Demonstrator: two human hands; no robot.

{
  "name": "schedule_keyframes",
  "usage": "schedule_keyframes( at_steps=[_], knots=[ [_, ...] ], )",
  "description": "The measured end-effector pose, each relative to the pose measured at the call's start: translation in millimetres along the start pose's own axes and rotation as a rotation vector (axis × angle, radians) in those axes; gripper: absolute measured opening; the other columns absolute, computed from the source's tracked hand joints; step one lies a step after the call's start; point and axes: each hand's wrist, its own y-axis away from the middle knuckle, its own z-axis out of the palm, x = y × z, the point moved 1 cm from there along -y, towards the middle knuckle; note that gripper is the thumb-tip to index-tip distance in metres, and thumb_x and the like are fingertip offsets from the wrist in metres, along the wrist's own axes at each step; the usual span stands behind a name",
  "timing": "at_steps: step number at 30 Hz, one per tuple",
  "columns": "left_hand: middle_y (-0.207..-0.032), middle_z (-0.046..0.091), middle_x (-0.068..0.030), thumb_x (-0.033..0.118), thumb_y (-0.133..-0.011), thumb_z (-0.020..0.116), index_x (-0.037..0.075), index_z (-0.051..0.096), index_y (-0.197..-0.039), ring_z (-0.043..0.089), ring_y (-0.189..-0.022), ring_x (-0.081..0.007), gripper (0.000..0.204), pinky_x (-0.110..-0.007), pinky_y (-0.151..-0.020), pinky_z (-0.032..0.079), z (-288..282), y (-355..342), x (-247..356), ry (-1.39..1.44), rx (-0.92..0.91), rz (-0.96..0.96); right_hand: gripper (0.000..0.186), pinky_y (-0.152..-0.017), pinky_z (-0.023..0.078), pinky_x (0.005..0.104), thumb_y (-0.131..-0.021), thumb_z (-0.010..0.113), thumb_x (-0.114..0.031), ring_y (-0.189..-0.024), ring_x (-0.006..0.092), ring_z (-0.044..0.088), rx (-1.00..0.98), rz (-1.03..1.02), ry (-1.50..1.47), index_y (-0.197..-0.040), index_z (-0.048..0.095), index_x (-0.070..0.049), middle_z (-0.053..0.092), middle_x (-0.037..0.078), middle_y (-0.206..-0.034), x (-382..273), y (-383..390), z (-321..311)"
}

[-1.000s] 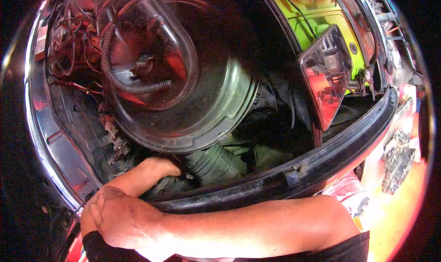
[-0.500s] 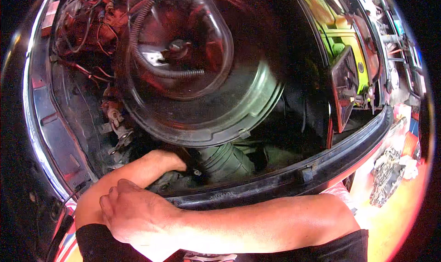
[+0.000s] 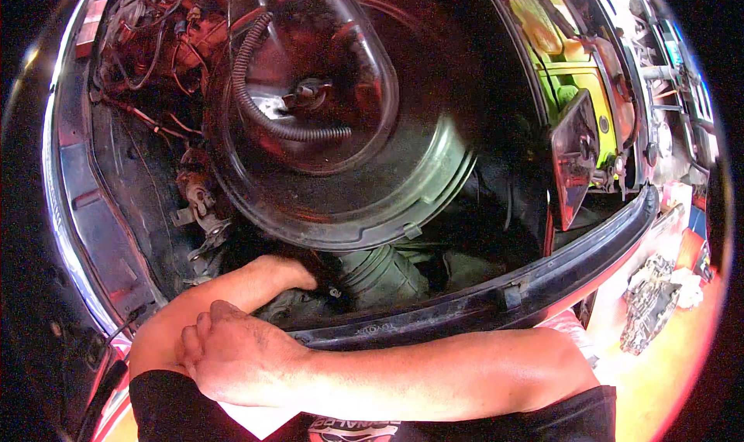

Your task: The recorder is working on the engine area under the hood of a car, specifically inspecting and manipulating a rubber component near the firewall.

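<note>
Just one view here, a fisheye cam on the person's head, tilted steeply down and sitting really close over an open engine bay. The big round air cleaner housing [image 3: 341,132] fills the upper middle of the frame, and the dark front body edge [image 3: 480,302] curves across the lower half, bent by the lens. Both forearms come in from the bottom edge, with the right hand [image 3: 240,357] at lower left. A strip of orange floor [image 3: 666,380] shows at lower right. Corners go black.
</note>
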Motion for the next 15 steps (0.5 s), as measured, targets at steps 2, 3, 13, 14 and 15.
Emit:
schedule_keyframes(
  at_steps=[2, 3, 13, 14, 15],
  knots=[
    [-0.114, 0.074, -0.0186, 0.034, -0.09, 0.07, 0.012, 0.078, -0.11, 0.07, -0.108, -0.0335, 0.032, -0.045, -0.092, 0.054, -23.0, 9.8, 31.6, -0.08, 0.004, -0.082, 0.031, -0.069, 0.043, 0.0408, -0.086, 0.061, -0.025, -0.084, 0.0258, 0.063, 0.044, -0.019, 0.038, -0.104, 0.072, -0.001, 0.065, 0.011, -0.09, -15.4, 1.0, -20.2],
    [-0.114, 0.074, -0.019, 0.035, -0.089, 0.07, 0.011, 0.078, -0.11, 0.07, -0.108, -0.034, 0.033, -0.045, -0.092, 0.055, -23.5, 18.0, 32.0, -0.099, -0.008, -0.154, 0.031, -0.07, 0.043, 0.0409, -0.085, 0.062, -0.024, -0.083, 0.0258, 0.064, 0.071, -0.039, 0.032, -0.103, 0.072, -0.001, 0.065, 0.011, -0.088, -20.7, -0.9, -20.7],
    [-0.114, 0.073, -0.0232, 0.04, -0.087, 0.074, 0.006, 0.078, -0.108, 0.072, -0.102, -0.0386, 0.04, -0.048, -0.087, 0.055, -29.8, 54.0, 52.3, -0.406, -0.117, -0.395, 0.027, -0.076, 0.056, 0.0472, -0.09, 0.063, -0.021, -0.091, 0.0359, 0.07, 0.217, 0.31, -0.336, -0.105, 0.072, -0.001, 0.07, 0.024, -0.09, 3.3, -12.8, -5.1],
    [-0.113, 0.073, -0.0237, 0.04, -0.087, 0.074, 0.005, 0.078, -0.108, 0.072, -0.101, -0.0391, 0.041, -0.048, -0.086, 0.055, -30.6, 45.2, 51.2, -0.435, -0.11, -0.386, 0.027, -0.077, 0.055, 0.049, -0.091, 0.061, -0.022, -0.093, 0.0369, 0.069, 0.257, 0.367, -0.421, -0.105, 0.069, -0.001, 0.07, 0.025, -0.091, 18.6, -1.2, -6.6],
    [-0.113, 0.073, -0.0241, 0.041, -0.087, 0.074, 0.005, 0.078, -0.108, 0.072, -0.1, -0.0396, 0.042, -0.048, -0.086, 0.056, -36.2, 69.0, 55.7, -0.459, -0.105, -0.46, 0.028, -0.079, 0.055, 0.0508, -0.092, 0.059, -0.023, -0.095, 0.038, 0.068, 0.316, 0.355, -0.554, -0.106, 0.066, 0.0, 0.07, 0.025, -0.093, 12.3, -0.4, -23.1]
  ],
)
